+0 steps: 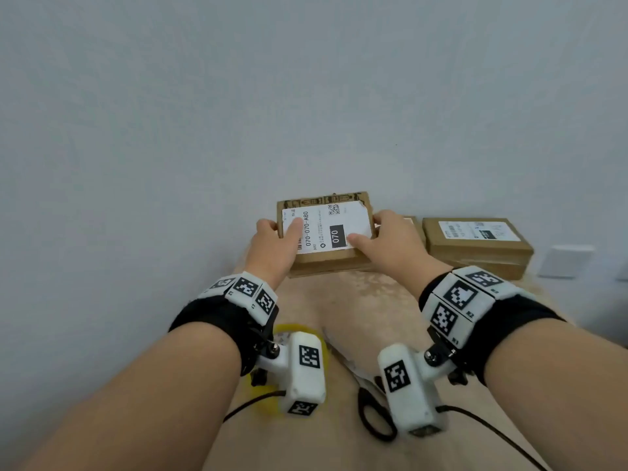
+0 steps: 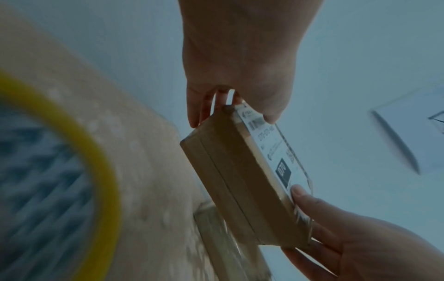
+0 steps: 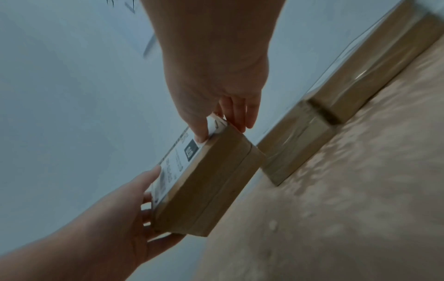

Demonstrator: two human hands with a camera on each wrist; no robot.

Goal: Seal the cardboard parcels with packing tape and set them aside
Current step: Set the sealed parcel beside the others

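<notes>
- The tabletop [image 1: 339,436] carries two parcels [image 1: 475,244] against the wall at the far right, and nearer me a tape roll [image 1: 289,329] and scissors [image 1: 372,413].
- A labelled parcel [image 1: 326,256] is lifted at the far edge, tilted, above another box.
- The left hand [image 1: 275,244] and right hand [image 1: 390,243] each clamp an end, thumbs on the label.
- This looks like the setting-aside step; next it wants lowering beside the others, then letting go.
</notes>
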